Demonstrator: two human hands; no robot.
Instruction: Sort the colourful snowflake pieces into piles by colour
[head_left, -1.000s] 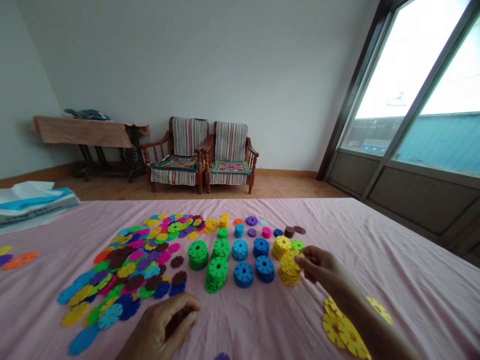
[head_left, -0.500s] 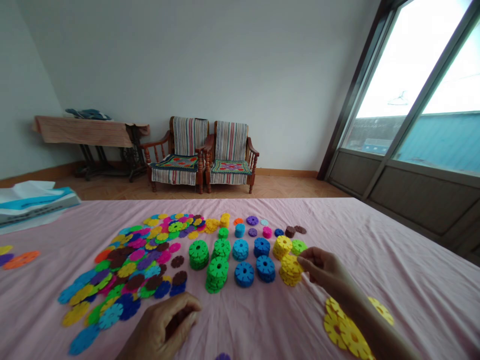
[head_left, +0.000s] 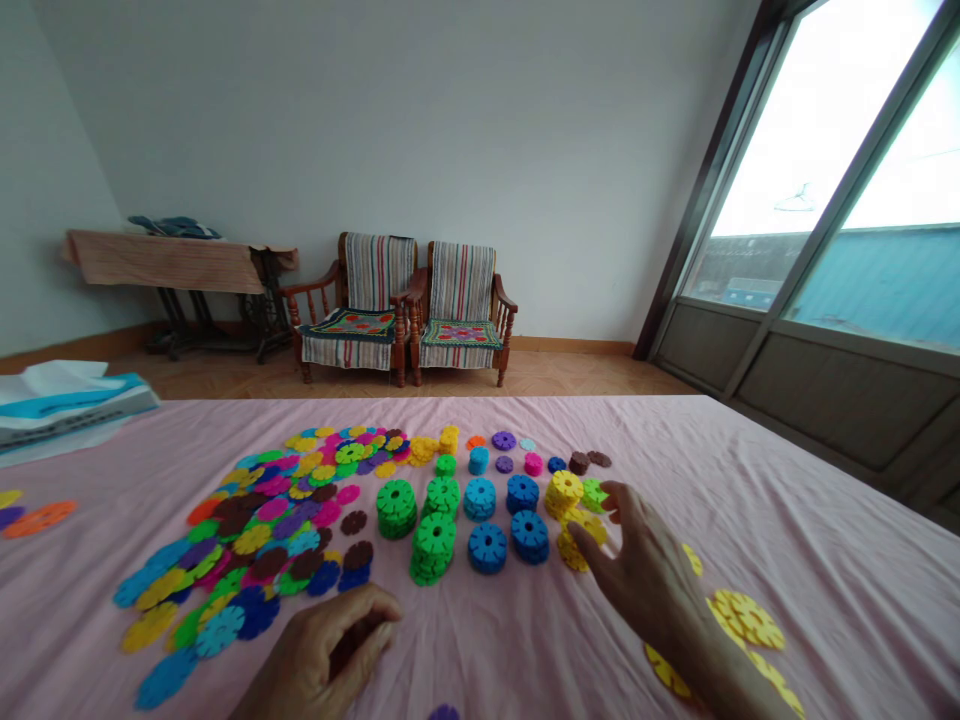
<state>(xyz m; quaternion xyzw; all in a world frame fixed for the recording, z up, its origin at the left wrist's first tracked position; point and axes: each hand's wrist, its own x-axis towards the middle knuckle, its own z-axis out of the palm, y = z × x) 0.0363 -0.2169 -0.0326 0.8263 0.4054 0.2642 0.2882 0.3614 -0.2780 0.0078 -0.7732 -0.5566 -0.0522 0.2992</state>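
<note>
My right hand (head_left: 637, 545) reaches over the front yellow stack of notched plastic discs (head_left: 576, 555), thumb and fingers spread. Its thumb lies across that stack's near side, hiding part of it; whether it presses on the discs I cannot tell. The fingertips are beside a light green disc (head_left: 595, 494). Behind stands another yellow stack (head_left: 564, 490). My left hand (head_left: 326, 645) rests on the cloth with its fingers curled in and the thumb near the index fingertip; nothing shows in it. Left of the yellow stacks are blue stacks (head_left: 487, 547) and green stacks (head_left: 433, 545).
A pile of mixed coloured discs (head_left: 255, 540) spreads over the left of the pink cloth (head_left: 480, 660). Loose yellow discs (head_left: 750, 617) lie partly under my right forearm. A tissue pack (head_left: 75, 410) lies at the far left. Small stacks and single discs line the back.
My right hand has opened from a pinch beside the front yellow stack and moved over it, fingers spread. More of the loose yellow discs on the right now show. My left hand stays put.
</note>
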